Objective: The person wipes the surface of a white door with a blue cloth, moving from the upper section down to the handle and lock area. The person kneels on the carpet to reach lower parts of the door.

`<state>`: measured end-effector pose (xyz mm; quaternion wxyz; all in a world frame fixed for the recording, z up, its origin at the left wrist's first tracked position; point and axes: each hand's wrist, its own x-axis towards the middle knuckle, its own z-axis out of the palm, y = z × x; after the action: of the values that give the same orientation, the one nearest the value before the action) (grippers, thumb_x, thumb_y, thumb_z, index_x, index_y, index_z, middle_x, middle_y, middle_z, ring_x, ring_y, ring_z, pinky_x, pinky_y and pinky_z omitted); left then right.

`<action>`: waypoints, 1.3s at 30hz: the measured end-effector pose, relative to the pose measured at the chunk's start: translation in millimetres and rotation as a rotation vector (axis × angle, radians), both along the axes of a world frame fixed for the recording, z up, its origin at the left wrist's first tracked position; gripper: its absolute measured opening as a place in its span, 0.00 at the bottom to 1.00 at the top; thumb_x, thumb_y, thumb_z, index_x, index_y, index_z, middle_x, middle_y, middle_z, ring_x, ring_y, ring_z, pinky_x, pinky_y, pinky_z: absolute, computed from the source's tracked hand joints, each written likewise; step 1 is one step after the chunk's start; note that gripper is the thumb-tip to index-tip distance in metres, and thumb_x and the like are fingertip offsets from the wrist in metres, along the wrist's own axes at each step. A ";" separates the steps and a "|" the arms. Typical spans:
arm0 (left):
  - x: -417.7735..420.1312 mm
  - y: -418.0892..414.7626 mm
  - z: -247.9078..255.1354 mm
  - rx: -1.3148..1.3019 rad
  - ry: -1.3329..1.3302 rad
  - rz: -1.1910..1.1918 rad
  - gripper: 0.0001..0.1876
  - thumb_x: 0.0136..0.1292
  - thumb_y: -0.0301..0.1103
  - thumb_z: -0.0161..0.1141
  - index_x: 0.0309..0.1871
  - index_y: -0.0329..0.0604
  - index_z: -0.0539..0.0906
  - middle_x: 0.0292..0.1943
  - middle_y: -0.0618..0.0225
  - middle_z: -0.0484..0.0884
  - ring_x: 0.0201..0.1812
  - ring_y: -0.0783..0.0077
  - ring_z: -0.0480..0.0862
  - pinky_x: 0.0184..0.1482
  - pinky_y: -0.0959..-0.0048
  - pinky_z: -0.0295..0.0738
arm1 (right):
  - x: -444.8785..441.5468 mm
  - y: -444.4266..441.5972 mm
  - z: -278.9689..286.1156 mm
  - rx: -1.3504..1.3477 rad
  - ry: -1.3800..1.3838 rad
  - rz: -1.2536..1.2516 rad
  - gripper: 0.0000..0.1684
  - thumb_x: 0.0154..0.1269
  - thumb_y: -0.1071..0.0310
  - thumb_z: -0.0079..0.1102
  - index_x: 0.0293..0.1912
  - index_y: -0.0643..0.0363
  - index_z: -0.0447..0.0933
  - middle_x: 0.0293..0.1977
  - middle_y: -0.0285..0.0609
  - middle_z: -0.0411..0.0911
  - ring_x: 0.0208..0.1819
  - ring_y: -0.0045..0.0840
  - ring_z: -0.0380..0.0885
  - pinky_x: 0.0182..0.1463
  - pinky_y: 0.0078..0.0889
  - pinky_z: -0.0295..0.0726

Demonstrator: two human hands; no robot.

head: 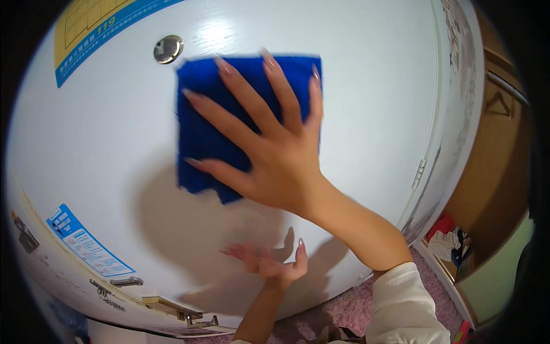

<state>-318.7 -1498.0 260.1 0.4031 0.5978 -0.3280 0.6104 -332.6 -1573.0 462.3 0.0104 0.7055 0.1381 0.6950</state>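
Observation:
My right hand (279,159) lies flat with its fingers spread on a blue cloth (219,129), pressing it against a white door (365,107). The cloth's lower edge is uneven. A round metal peephole cover (169,49) sits just beyond the cloth's upper left corner. Lower down, my left hand (275,262) is held in front of the door with its fingers apart and curled, holding nothing. Both arms cast shadows on the door.
Along the door's lower left edge are a door handle (202,321), a chain latch (105,294) and a blue-bordered notice (90,245). A hinge (418,174) is at right. Beyond stands a wooden wardrobe (481,159) with clothes inside. Pink carpet (348,307) covers the floor.

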 end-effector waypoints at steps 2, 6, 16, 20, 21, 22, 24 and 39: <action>-3.5 -5.0 1.9 0.062 0.052 0.098 0.34 0.49 0.43 0.66 0.56 0.43 0.61 0.63 0.53 0.51 0.69 0.38 0.39 0.64 0.31 0.29 | 5.6 -2.9 17.2 -0.006 -0.055 0.043 0.34 0.48 0.41 0.63 0.57 0.35 0.73 0.64 0.34 0.62 0.67 0.41 0.52 0.65 0.66 0.38; 0.8 -28.0 11.4 -0.010 -0.023 0.178 0.35 0.54 0.43 0.60 0.59 0.38 0.57 0.63 0.49 0.49 0.70 0.43 0.41 0.66 0.35 0.32 | -0.1 -77.1 31.3 -0.087 -0.174 -0.185 0.39 0.49 0.43 0.66 0.61 0.35 0.68 0.64 0.38 0.60 0.68 0.42 0.51 0.67 0.60 0.38; 10.7 -55.7 -6.9 -0.235 -0.228 0.105 0.34 0.56 0.56 0.56 0.57 0.42 0.59 0.62 0.49 0.50 0.68 0.39 0.46 0.64 0.32 0.33 | -26.4 -74.6 -108.3 -0.276 0.306 -0.036 0.31 0.58 0.39 0.51 0.62 0.25 0.66 0.66 0.27 0.60 0.68 0.35 0.53 0.66 0.61 0.36; 0.1 -66.2 -12.0 -0.174 -0.167 0.117 0.37 0.57 0.63 0.49 0.59 0.42 0.58 0.63 0.49 0.51 0.68 0.40 0.47 0.65 0.33 0.33 | -29.1 -83.6 -143.0 -0.426 0.345 -0.003 0.32 0.56 0.37 0.50 0.62 0.24 0.65 0.66 0.23 0.59 0.68 0.29 0.53 0.67 0.60 0.35; 0.1 -65.5 -11.9 -0.156 -0.164 0.130 0.38 0.58 0.62 0.49 0.60 0.42 0.57 0.63 0.49 0.51 0.69 0.41 0.47 0.65 0.34 0.33 | -26.4 -85.1 -124.4 -0.393 0.321 -0.016 0.32 0.56 0.37 0.51 0.62 0.24 0.66 0.66 0.24 0.60 0.69 0.30 0.52 0.67 0.60 0.35; -0.1 -64.2 -12.0 -0.135 -0.160 0.143 0.38 0.58 0.62 0.48 0.61 0.41 0.56 0.64 0.49 0.51 0.69 0.42 0.47 0.65 0.34 0.32 | -24.1 -87.7 -90.7 -0.358 0.300 -0.028 0.33 0.55 0.37 0.52 0.62 0.25 0.66 0.66 0.25 0.60 0.69 0.31 0.52 0.67 0.60 0.35; -0.9 -68.1 -9.9 -0.112 -0.152 0.158 0.39 0.59 0.61 0.47 0.63 0.40 0.54 0.65 0.48 0.50 0.70 0.44 0.46 0.66 0.35 0.32 | -25.3 -90.8 -24.1 -0.136 0.223 0.039 0.34 0.53 0.41 0.58 0.61 0.31 0.68 0.66 0.30 0.60 0.69 0.38 0.51 0.67 0.58 0.33; -18.3 -114.3 -1.4 0.047 0.006 0.254 0.37 0.59 0.49 0.56 0.65 0.39 0.55 0.63 0.50 0.51 0.69 0.41 0.48 0.64 0.33 0.36 | -40.3 -165.9 28.9 -0.083 0.083 -0.020 0.33 0.55 0.43 0.59 0.61 0.33 0.69 0.66 0.33 0.59 0.69 0.39 0.49 0.68 0.56 0.31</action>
<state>-337.0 -1612.3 258.7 0.3095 0.6454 -0.2629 0.6469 -372.9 -1738.9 491.3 0.0411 0.7340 0.1601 0.6587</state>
